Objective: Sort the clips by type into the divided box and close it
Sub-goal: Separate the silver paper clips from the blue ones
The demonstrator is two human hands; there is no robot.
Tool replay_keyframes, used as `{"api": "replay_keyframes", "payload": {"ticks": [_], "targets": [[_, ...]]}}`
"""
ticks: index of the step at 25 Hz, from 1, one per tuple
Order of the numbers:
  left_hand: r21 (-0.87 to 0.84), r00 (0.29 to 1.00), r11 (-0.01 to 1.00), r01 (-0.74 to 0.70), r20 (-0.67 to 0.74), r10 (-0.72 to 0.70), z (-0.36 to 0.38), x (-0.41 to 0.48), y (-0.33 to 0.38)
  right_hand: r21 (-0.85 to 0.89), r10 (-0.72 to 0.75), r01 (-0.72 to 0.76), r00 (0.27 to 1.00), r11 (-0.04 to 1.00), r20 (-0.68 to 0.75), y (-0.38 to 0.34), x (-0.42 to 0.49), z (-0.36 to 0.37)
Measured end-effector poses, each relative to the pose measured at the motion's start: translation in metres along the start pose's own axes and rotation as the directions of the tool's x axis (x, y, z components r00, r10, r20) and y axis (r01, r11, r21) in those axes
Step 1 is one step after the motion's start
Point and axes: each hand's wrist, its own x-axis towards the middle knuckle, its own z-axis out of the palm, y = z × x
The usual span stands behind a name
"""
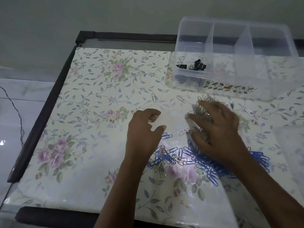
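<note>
A clear divided box [233, 38] stands open at the back right of the table, with black binder clips [195, 64] in its left compartment. My right hand [217, 129] lies spread over a heap of silver paper clips [205, 104], blurred by motion, fingers among them. My left hand [144, 130] hovers loosely curled beside it, holding nothing I can see. A pile of blue paper clips [212, 167] lies under my right wrist. A mixed blue and silver cluster [164, 158] sits between my forearms.
Single silver clips lie scattered: one [154, 97] behind my left hand, another [181, 99] near the box, one [249, 111] at right. The floral tablecloth [92, 112] covers a dark-framed table. Something clear and blurred [289, 145] rests at the right edge.
</note>
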Motion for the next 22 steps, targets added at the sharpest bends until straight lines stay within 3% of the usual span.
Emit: {"api": "replay_keyframes", "payload": {"ticks": [4, 8, 13, 16, 19, 22], "targets": [[-0.049, 0.996, 0.999, 0.011, -0.083, -0.015, 0.001, 0.002, 0.004, 0.001, -0.106, 0.106, 0.994, 0.994, 0.024, -0.024, 0.011, 0.009], [-0.095, 0.997, 0.994, 0.05, -0.045, -0.055, 0.001, 0.003, 0.005, 0.001, -0.155, 0.155, 0.988, 0.988, 0.024, -0.016, -0.01, -0.008], [-0.048, 0.999, 0.999, -0.022, -0.048, 0.019, 0.002, 0.002, 0.003, -0.082, 0.022, -0.017, 0.998, 0.997, 0.056, -0.003, -0.008, -0.006], [0.007, 0.989, 0.994, -0.106, -0.102, 0.106, 0.004, 0.002, 0.001, -0.087, 0.057, -0.054, 0.998, 0.995, 0.027, -0.005, 0.015, -0.002], [0.054, 0.981, 0.991, -0.12, -0.147, 0.127, 0.005, 0.003, 0.0, 0.014, -0.105, 0.104, 0.982, 0.994, 0.155, -0.018, 0.044, 0.003], [0.035, 0.965, 0.995, -0.091, -0.242, 0.097, 0.003, 0.004, 0.002, 0.09, -0.265, 0.249, 0.909, 0.964, 0.321, -0.038, 0.067, 0.015]]}}
